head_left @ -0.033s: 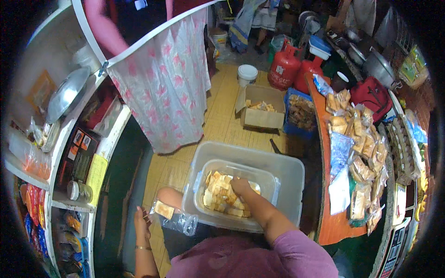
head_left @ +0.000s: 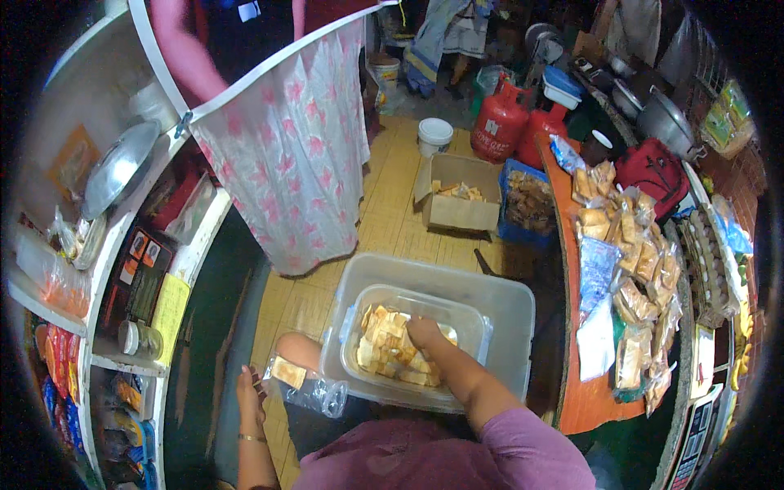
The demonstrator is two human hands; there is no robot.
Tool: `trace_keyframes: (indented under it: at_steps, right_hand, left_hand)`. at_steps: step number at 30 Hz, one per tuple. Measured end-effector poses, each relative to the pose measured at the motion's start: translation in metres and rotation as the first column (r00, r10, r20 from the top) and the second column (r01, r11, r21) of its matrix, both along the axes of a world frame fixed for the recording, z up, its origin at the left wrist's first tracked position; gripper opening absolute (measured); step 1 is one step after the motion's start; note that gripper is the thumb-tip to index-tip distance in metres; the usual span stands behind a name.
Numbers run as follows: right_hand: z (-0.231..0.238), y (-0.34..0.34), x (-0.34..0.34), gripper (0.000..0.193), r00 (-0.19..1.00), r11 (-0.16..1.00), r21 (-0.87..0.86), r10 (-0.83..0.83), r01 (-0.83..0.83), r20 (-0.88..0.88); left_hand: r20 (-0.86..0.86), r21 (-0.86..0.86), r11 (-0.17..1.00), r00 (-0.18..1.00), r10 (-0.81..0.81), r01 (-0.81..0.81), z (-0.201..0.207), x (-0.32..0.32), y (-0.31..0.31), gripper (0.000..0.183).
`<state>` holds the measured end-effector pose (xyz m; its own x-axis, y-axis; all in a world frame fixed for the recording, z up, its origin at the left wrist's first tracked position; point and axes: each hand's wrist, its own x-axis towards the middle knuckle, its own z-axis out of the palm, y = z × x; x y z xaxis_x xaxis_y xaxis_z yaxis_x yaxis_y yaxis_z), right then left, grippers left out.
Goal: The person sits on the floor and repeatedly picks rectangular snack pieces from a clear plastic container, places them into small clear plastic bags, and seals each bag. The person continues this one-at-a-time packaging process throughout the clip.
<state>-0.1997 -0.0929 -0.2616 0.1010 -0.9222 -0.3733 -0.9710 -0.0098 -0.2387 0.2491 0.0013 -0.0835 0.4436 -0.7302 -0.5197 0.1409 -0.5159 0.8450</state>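
My right hand reaches down into a clear inner tub filled with toasted bread slices. Its fingers curl onto slices there, and the fingertips are hidden. That tub sits inside a larger translucent plastic bin. At the left, my left hand is closed at the edge of a clear plastic bag. One toasted slice lies in the bag, which rests over my leg next to the bin.
An orange table with bagged bread stands right. Shelves line the left. Ahead are a floral curtain, a cardboard box, a blue crate, a white bucket and red gas cylinders. Another person's arm shows behind the curtain.
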Motion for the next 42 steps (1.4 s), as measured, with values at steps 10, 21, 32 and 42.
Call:
trace_keyframes:
  at_steps: [10, 21, 32, 42]
  right_hand:
    - [0.048, 0.031, -0.029, 0.020, 0.997, 0.986, -0.161, 0.023, -0.034, -0.069]
    - [0.069, 0.052, -0.058, 0.023, 0.940, 0.994, -0.110, -0.026, -0.013, -0.340]
    - [0.120, 0.045, -0.051, 0.026, 0.969, 0.861, -0.445, -0.218, 0.246, 0.113]
    - [0.222, 0.088, -0.007, 0.021, -0.255, 0.696, 0.709, -0.670, 0.110, 0.697]
  left_hand:
    - [0.097, -0.013, 0.999, 0.994, -0.050, 0.051, -0.021, -0.010, -0.021, 0.052]
    - [0.096, -0.048, 0.995, 0.992, -0.084, 0.089, -0.013, -0.007, -0.012, 0.048]
    - [0.646, 0.020, 0.855, 0.646, -0.407, 0.519, 0.043, 0.001, 0.043, 0.035]
    - [0.797, -0.214, 0.754, 0.557, -0.233, 0.621, 0.096, -0.112, 0.081, 0.049]
